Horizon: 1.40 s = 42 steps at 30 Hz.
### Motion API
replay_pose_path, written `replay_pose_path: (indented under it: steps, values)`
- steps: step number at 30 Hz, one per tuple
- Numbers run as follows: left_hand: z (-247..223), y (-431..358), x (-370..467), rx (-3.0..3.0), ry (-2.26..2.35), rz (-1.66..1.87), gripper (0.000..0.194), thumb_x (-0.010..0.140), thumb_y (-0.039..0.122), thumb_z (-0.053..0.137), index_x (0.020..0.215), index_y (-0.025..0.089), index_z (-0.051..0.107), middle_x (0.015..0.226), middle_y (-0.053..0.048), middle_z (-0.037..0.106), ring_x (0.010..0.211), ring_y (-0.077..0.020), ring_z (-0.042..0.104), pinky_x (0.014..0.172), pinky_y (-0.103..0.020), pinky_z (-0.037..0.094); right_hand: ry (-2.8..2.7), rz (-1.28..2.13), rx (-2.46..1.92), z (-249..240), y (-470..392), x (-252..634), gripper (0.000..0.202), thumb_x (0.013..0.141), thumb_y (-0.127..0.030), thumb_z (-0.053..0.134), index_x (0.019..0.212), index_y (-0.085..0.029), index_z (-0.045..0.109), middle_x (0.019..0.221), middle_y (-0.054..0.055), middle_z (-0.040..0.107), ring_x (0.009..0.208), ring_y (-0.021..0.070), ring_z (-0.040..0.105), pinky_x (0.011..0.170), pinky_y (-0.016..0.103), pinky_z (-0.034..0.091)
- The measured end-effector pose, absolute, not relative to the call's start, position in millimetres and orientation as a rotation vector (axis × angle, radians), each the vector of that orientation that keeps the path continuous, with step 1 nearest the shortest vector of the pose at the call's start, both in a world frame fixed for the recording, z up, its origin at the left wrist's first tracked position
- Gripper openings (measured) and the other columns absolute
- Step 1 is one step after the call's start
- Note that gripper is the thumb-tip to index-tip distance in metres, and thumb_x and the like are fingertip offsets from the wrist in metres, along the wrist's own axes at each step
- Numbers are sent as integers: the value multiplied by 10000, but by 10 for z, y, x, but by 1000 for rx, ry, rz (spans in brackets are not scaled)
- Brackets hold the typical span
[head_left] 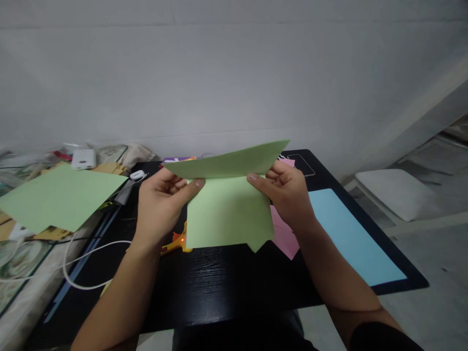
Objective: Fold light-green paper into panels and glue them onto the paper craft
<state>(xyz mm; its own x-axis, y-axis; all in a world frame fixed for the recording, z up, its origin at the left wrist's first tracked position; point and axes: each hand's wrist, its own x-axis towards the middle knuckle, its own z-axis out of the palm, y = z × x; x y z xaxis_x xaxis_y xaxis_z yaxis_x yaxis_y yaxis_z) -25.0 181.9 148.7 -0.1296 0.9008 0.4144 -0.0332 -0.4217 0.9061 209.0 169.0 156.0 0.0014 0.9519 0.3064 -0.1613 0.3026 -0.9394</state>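
Centrally: green sheet, folded over, held above the black table. Left hand pinches its left edge; right hand pinches its right edge. Beneath: pink paper. Right: blue sheet. Left: second green sheet, white cable.

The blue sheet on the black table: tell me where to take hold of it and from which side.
Take the blue sheet by its right-hand long edge, coming from the right. It lies flat on the black table; that edge runs beside the table's rim and is bare, while the right hand and pink paper crowd its left.
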Motion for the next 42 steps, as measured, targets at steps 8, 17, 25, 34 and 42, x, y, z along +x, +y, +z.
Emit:
replay_pose_path:
  steps: [8, 17, 25, 34, 42]
  values:
    - [1598, 1721, -195, 1582, 942, 1570, 198, 751, 266, 915, 917, 220, 819, 932, -46, 816, 824, -187, 767, 741, -292, 627, -1349, 904, -798, 1520, 1691, 2083, 171, 786, -217, 863, 934, -233, 778, 885, 10, 818, 851, 183, 784, 798, 330, 659]
    - [1638, 1661, -182, 1868, 960, 1465, 161, 778, 275, 903, 926, 311, 848, 963, -38, 814, 928, -247, 753, 879, -397, 625, -1489, 760, -799, 1493, 1649, 2088, 133, 807, -269, 871, 920, -239, 807, 903, 23, 820, 809, 193, 765, 735, 337, 631]
    - [1488, 1578, -191, 1914, 951, 1357, 126, 819, 233, 849, 939, 271, 843, 979, -46, 833, 934, -220, 782, 859, -336, 624, -1481, 1024, -863, 1423, 1607, 2223, 138, 821, -309, 846, 952, -271, 827, 1008, 36, 827, 910, 216, 764, 815, 363, 612]
    - [478, 787, -89, 1695, 1111, 1046, 174, 827, 236, 767, 971, 276, 857, 1086, -97, 830, 970, -270, 791, 811, -345, 606, -1290, 1512, -1171, 488, 1043, 2299, 231, 738, -358, 840, 908, -211, 785, 890, 62, 817, 813, 241, 775, 783, 394, 614]
    - [7, 238, -409, 1126, 1496, 1158, 367, 745, 266, 775, 1105, 235, 843, 1169, -89, 819, 1068, -300, 770, 936, -373, 595, -1538, 855, -1616, 321, 1037, 2413, 228, 917, -284, 649, 1127, -205, 689, 1202, 136, 757, 1112, 284, 723, 1042, 512, 550]
